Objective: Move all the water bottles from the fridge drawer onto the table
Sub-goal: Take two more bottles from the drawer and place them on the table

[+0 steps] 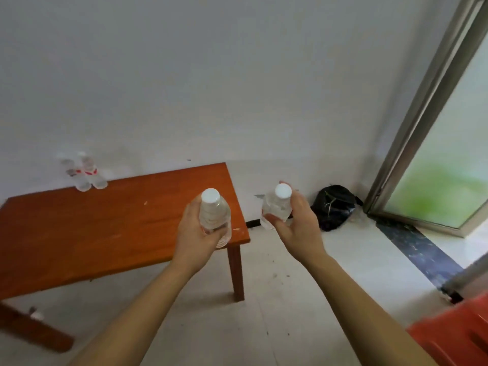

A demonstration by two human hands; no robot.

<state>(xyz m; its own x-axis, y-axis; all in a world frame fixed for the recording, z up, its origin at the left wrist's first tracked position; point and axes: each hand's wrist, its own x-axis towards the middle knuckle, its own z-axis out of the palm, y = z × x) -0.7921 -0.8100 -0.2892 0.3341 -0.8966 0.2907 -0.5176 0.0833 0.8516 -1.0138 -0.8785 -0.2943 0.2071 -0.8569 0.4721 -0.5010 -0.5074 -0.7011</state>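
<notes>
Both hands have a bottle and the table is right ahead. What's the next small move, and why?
Probably lower the left hand to stand its bottle on the bare orange table. That bottle already hangs over the near right corner, while the right hand and its bottle are past the edge, over the floor. Two bottles stand at the far edge, so open space remains.

The left hand (196,228) is covering the lower body of its bottle (214,215), and the right hand (295,223) is hiding most of the other bottle (277,207), so any labels are going unseen. Far beyond the left hand, two bottles on the table (87,171) are smearing into a blur. The table (105,228) is running off the left edge; an orange object (454,336) is being cut off below the right forearm.
</notes>
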